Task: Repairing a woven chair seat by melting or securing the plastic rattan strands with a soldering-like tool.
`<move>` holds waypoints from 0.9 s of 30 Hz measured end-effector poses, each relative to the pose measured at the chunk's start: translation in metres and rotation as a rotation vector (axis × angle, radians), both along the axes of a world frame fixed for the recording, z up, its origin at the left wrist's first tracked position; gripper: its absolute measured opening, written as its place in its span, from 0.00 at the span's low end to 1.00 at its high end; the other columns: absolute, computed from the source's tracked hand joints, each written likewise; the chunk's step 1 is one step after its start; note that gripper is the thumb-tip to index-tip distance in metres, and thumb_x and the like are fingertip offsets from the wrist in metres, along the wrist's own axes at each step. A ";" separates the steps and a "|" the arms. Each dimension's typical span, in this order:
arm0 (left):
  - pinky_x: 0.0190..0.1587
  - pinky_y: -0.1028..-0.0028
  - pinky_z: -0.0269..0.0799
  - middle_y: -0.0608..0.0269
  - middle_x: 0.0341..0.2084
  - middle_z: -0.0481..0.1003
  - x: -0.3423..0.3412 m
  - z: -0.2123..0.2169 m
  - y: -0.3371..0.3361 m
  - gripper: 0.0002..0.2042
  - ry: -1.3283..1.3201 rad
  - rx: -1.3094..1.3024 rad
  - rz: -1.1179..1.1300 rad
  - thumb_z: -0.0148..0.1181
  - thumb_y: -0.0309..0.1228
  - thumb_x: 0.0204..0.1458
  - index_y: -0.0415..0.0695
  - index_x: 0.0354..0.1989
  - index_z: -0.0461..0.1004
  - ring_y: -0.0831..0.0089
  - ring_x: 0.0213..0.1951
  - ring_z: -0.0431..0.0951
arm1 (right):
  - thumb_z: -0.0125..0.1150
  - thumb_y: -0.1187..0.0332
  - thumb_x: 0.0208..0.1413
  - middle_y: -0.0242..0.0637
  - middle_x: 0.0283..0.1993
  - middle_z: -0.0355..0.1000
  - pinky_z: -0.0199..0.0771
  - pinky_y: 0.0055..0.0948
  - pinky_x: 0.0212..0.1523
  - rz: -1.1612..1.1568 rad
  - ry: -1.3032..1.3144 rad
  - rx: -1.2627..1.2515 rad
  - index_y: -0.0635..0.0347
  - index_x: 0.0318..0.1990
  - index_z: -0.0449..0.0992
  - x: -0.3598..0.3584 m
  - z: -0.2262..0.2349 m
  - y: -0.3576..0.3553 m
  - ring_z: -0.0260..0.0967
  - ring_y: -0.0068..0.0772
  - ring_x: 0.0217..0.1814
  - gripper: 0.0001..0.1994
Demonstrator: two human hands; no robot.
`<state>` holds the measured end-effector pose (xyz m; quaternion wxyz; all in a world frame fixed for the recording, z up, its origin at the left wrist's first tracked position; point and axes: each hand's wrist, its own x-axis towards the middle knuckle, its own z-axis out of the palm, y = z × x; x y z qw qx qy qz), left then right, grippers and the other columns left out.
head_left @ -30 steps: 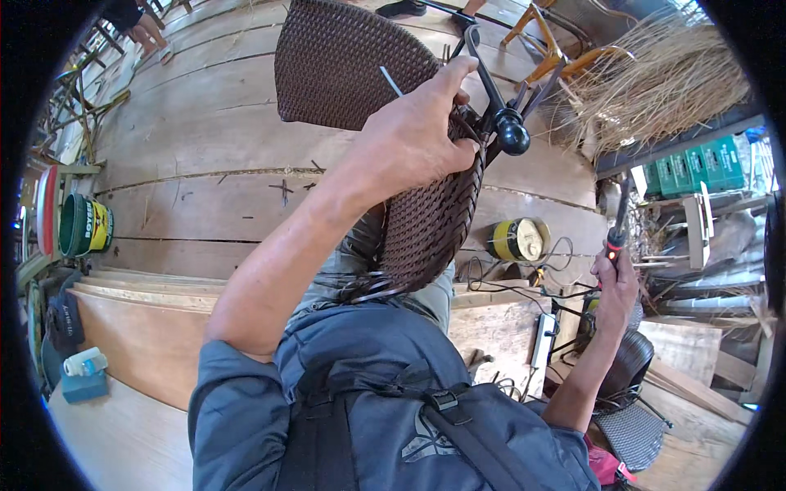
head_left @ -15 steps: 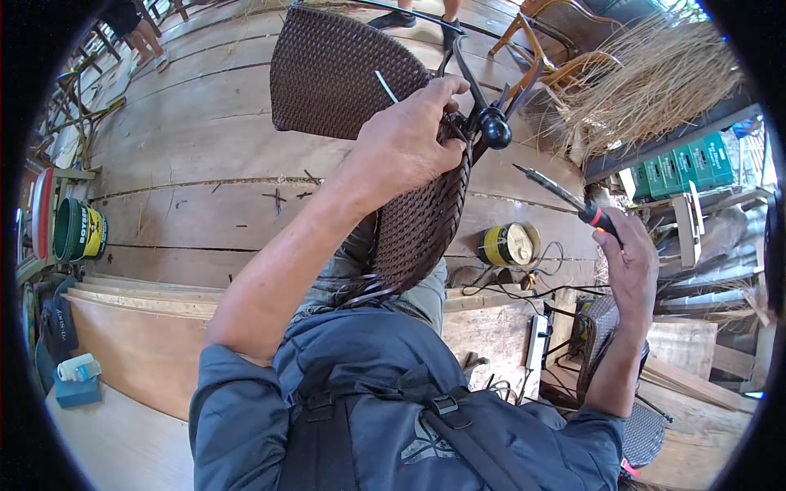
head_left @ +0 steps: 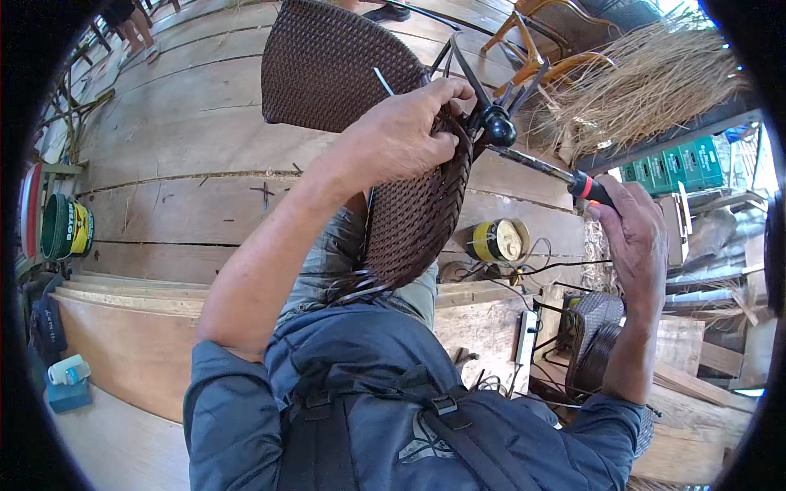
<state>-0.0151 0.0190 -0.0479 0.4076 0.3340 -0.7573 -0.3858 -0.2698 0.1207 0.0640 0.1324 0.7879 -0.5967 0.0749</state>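
A dark brown woven wicker piece (head_left: 409, 221) rests across my lap, with a flat woven panel (head_left: 336, 65) at its far left. My left hand (head_left: 413, 131) is closed on its upper edge, thumb and fingers gripping the braided rim. Beside those fingers sits a shiny black ball-shaped knob (head_left: 498, 128), with loose dark strands (head_left: 467, 69) rising behind it. A pale strip (head_left: 382, 80) sticks up from the panel. In my right hand (head_left: 634, 221) is a soldering iron (head_left: 544, 166) with a black and red handle; its tip meets the woven edge just below the knob, the very end hidden.
A yellow and black tub (head_left: 497, 241) stands on the plank floor near cables. A white power strip (head_left: 526, 337) lies closer to me. Dry straw (head_left: 647, 90) and green crates (head_left: 675, 168) fill the right side; a dark green bucket (head_left: 67, 227) is at left.
My right hand has brought the soldering iron left, from apart to against the weave beside the knob. My left hand keeps its grip; the wicker piece has shifted slightly in view.
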 end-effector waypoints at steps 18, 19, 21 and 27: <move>0.38 0.77 0.67 0.65 0.28 0.74 0.004 -0.007 -0.009 0.08 0.075 0.033 -0.031 0.55 0.26 0.52 0.38 0.40 0.72 0.78 0.34 0.71 | 0.61 0.66 0.48 0.39 0.31 0.68 0.64 0.38 0.36 0.053 0.093 0.023 0.57 0.45 0.73 0.010 0.003 -0.014 0.66 0.41 0.34 0.16; 0.38 0.77 0.67 0.65 0.28 0.74 0.003 -0.008 -0.010 0.08 0.078 0.034 -0.034 0.55 0.26 0.52 0.38 0.40 0.72 0.78 0.34 0.71 | 0.61 0.66 0.48 0.39 0.31 0.68 0.64 0.38 0.36 0.050 0.097 0.024 0.57 0.45 0.73 0.010 0.004 -0.013 0.66 0.41 0.34 0.16; 0.37 0.77 0.66 0.65 0.27 0.73 0.002 -0.010 -0.012 0.09 0.084 0.006 -0.026 0.56 0.26 0.52 0.38 0.40 0.72 0.77 0.32 0.70 | 0.61 0.66 0.48 0.40 0.32 0.69 0.64 0.38 0.37 0.017 0.094 0.054 0.57 0.45 0.73 0.013 0.007 -0.013 0.67 0.42 0.35 0.16; 0.40 0.76 0.67 0.62 0.29 0.75 0.003 -0.009 -0.014 0.09 0.083 -0.068 -0.031 0.56 0.27 0.52 0.38 0.39 0.72 0.75 0.35 0.73 | 0.61 0.66 0.48 0.41 0.32 0.68 0.64 0.38 0.36 0.028 0.075 0.072 0.57 0.46 0.73 0.016 0.010 -0.015 0.67 0.42 0.35 0.16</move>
